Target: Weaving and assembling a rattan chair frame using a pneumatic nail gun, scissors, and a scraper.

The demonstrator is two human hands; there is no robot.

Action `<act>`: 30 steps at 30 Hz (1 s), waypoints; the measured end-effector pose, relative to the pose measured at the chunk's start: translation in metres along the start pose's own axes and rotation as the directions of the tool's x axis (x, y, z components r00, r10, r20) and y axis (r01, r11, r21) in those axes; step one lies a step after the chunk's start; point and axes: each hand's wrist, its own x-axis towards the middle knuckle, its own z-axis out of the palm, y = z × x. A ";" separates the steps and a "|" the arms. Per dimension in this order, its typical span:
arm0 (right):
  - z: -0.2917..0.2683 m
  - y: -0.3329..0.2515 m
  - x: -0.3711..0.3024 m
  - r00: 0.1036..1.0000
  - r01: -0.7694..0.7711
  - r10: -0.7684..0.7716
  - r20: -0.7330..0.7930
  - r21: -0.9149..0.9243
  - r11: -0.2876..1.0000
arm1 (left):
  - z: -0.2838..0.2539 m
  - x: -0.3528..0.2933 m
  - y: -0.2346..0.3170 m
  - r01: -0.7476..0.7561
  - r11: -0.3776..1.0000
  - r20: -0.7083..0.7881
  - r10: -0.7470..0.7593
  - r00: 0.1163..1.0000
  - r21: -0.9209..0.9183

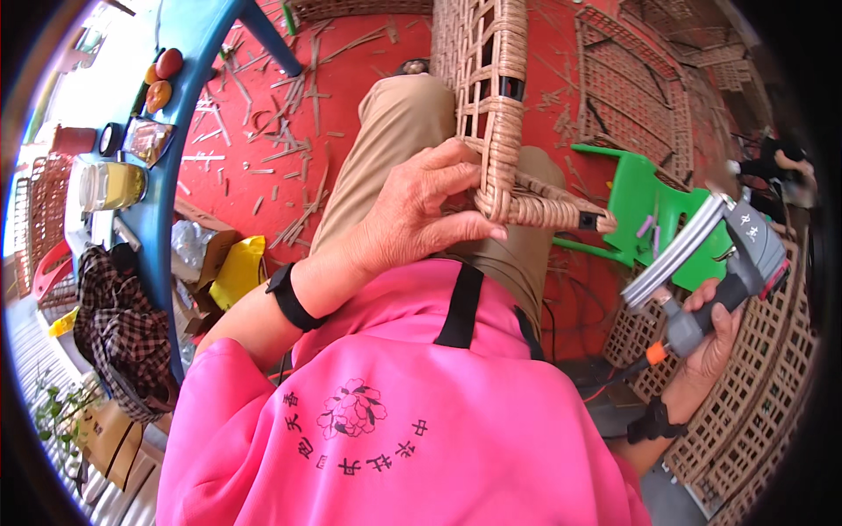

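Left hand [408, 202] is clamped on the lower corner of the wicker frame [504, 114]: thumb along the underside, other fingers around the near edge, some tips hidden behind the weave. The frame is in front of me, over my lap; its long side runs away from me, a short bar sticks out to the right from the corner.

Right hand [712, 337] is out to my right, fingers wrapped round the grip of a grey staple gun [752, 250]. Gun is well apart from the frame; orange fitting [656, 352] at the handle end.

Green plastic chair [627, 188] sits beyond the bar, purple pieces [647, 226] on it. Red floor [351, 96] is littered with cane scraps. Blue table [189, 114] on my left carries a jar [127, 186] and fruit [168, 63].
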 end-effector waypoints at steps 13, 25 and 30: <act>0.191 -0.086 -0.062 0.896 -0.357 0.437 0.084 -0.449 0.819 | 0.005 -0.004 -0.008 0.020 0.999 0.037 -0.018 0.999 -0.041; 0.216 -0.097 -0.043 0.841 -0.423 0.523 0.140 -0.432 0.796 | 0.003 -0.008 -0.010 -0.004 1.000 0.007 0.004 1.000 -0.013; 0.227 -0.106 -0.041 0.829 -0.441 0.548 0.112 -0.472 0.763 | 0.004 -0.009 -0.010 0.002 1.000 0.017 -0.001 1.000 -0.022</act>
